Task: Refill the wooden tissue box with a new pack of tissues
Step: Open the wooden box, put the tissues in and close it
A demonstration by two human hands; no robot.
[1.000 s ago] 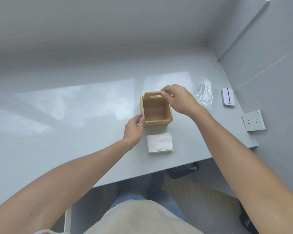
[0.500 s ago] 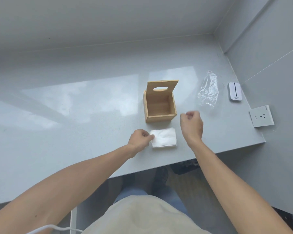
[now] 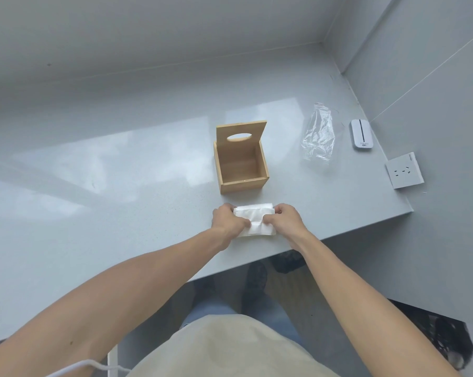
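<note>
- Glossy pale grey countertop [image 3: 121, 186] runs into a grey-walled corner.
- Square light wooden tissue box [image 3: 242, 170] stands open and empty, its slotted lid upright at the back.
- White stack of tissues [image 3: 254, 220] lies just before the box, pinched by left hand [image 3: 228, 220] and right hand [image 3: 285, 220].
- Crumpled clear plastic wrapper [image 3: 319, 134] lies right of the box.

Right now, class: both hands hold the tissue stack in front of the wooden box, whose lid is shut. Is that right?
Not quite. The head view shows the lid standing open on the wooden box; both hands do hold the tissue stack in front.
</note>
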